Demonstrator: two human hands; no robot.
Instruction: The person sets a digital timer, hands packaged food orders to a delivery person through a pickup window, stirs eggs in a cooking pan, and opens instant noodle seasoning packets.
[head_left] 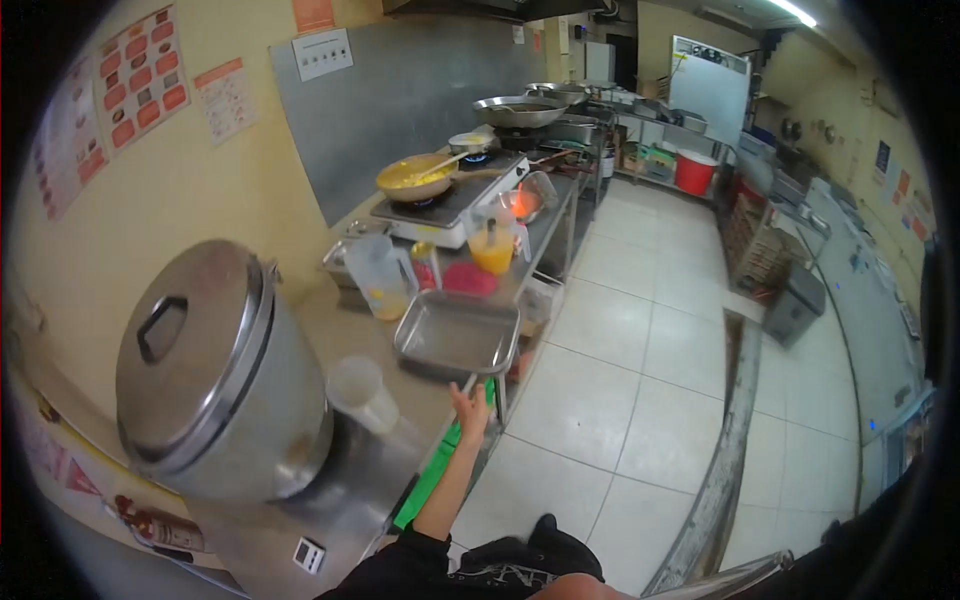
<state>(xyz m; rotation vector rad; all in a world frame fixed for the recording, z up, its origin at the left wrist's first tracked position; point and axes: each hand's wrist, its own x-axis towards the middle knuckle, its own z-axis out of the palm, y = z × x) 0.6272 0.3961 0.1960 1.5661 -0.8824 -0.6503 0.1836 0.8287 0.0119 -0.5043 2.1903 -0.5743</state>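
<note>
Worktop (355, 490) first: it runs away from you along the wall side, the big lidded pot (225, 370) on its near part, well left of your reach. Your key thing is the empty-looking metal tray (458, 338), flat on the worktop close to its aisle-side edge, beyond the pot and before the stove (455, 205). Long axis goes across the worktop, wall side to aisle side, so a long rim faces you. Tall clear jug (378, 278) stands just past the tray's far left corner; the smaller clear cup (362, 395) is near its left end, on your side. Your left hand (468, 412) is the nearer one, arm stretched forward over the green strip (435, 478) at the worktop edge; your right hand isn't visible. From your fingers (457, 394), the tray lies straight ahead, its near rim right by the tips, toward the aisle end. Fingers look spread, not pressed together, no grip on the rim showing. Contact: can't tell. Pale sliver (470, 382) at the tips, too small to identify.
</note>
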